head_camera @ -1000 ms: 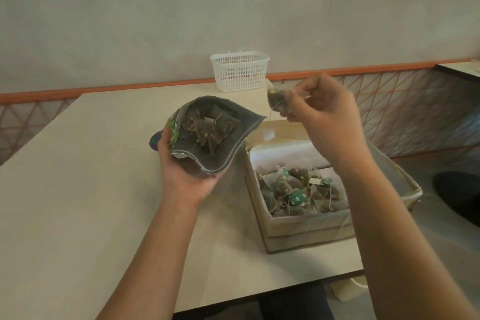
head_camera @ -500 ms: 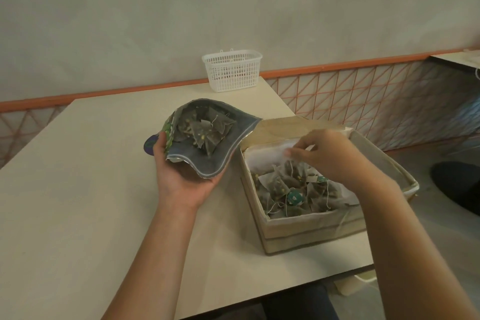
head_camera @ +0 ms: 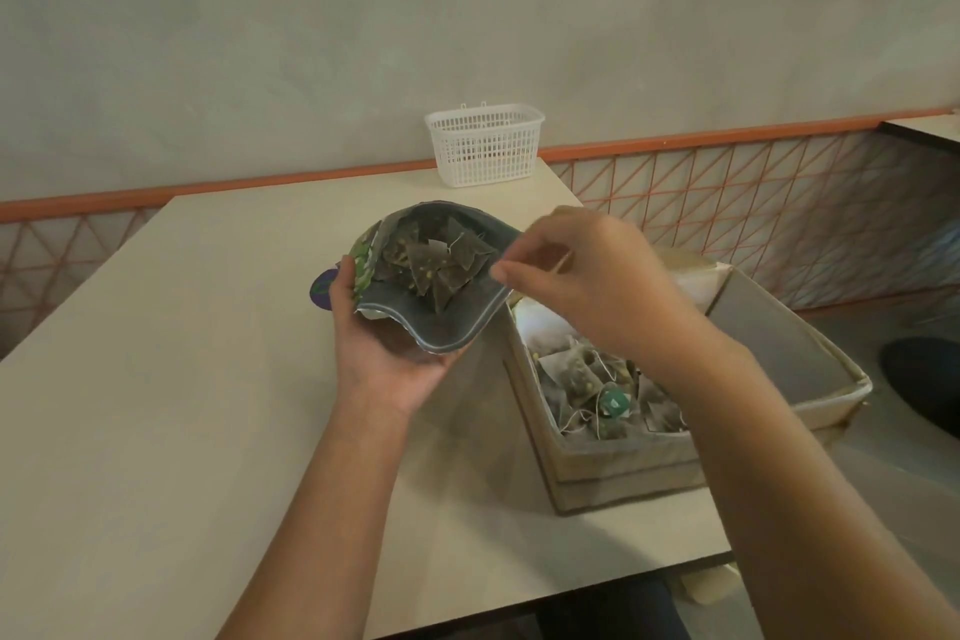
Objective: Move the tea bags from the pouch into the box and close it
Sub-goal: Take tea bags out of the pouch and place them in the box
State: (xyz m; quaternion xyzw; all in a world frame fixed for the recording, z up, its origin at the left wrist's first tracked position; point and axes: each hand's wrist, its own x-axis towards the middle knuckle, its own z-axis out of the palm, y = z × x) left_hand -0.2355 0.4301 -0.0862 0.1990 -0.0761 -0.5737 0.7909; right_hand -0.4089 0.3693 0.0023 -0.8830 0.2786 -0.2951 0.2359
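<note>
My left hand [head_camera: 387, 353] grips the open pouch [head_camera: 441, 322] from below, its mouth turned toward me. Several dark pyramid tea bags [head_camera: 434, 260] lie inside the pouch. My right hand [head_camera: 587, 276] hovers at the pouch's right rim with its fingers loosely bent and holds nothing. Below it the beige box [head_camera: 623, 468] stands open near the table's right front edge. More tea bags [head_camera: 587, 379] with strings and green tags lie in the box's left half. The box's lid [head_camera: 779, 348] lies open to the right.
A white plastic basket [head_camera: 485, 146] stands at the far edge of the beige table [head_camera: 182, 405]. The table's right edge runs just past the box, with floor and an orange-trimmed patterned wall beyond. A dark round object [head_camera: 930, 379] sits on the floor at far right.
My right hand lowered a tea bag into the box, let it go, and has moved up and left to the pouch's mouth. My left hand has kept holding the pouch.
</note>
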